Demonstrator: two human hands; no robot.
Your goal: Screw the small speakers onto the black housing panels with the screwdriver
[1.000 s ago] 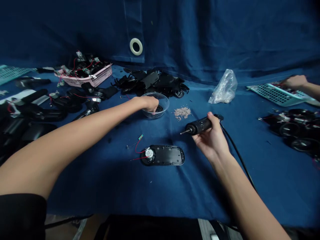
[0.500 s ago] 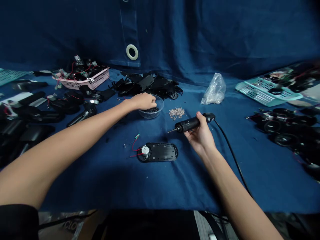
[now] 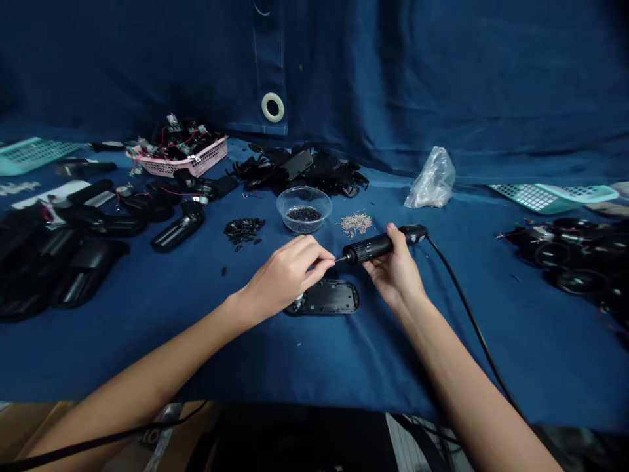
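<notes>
1. Nearest, the oblong black housing half (image 3: 333, 297) is laid flat on the blue cloth (image 3: 314, 360), its inner side turned up; its left end, with the white round motor (image 3: 298, 301), is partly covered by the left hand.
2. The left hand (image 3: 282, 275) is held above that end, thumb and forefinger pinched together at the tip of the metal bit (image 3: 341, 259); whether a small piece is gripped between them cannot be told.
3. By the right hand (image 3: 399, 272), the electric screwdriver (image 3: 371, 248) is held from below and behind, with the thumb laid over the barrel and the fingers partly curled. The bit is pointed left, and the black cord (image 3: 462, 301) is trailed from the rear end toward the near edge.
4. Beyond the hands, small black parts (image 3: 244, 229) are heaped left of the clear bowl (image 3: 304, 213), in which black screws (image 3: 303, 214) are held; silver screws (image 3: 356, 224) are piled to its right.
5. Farther off, black plastic shells (image 3: 299, 167) are stacked behind the bowl, with the pink basket (image 3: 196, 161) of wired parts placed left and the clear plastic bag (image 3: 432, 180) right.
</notes>
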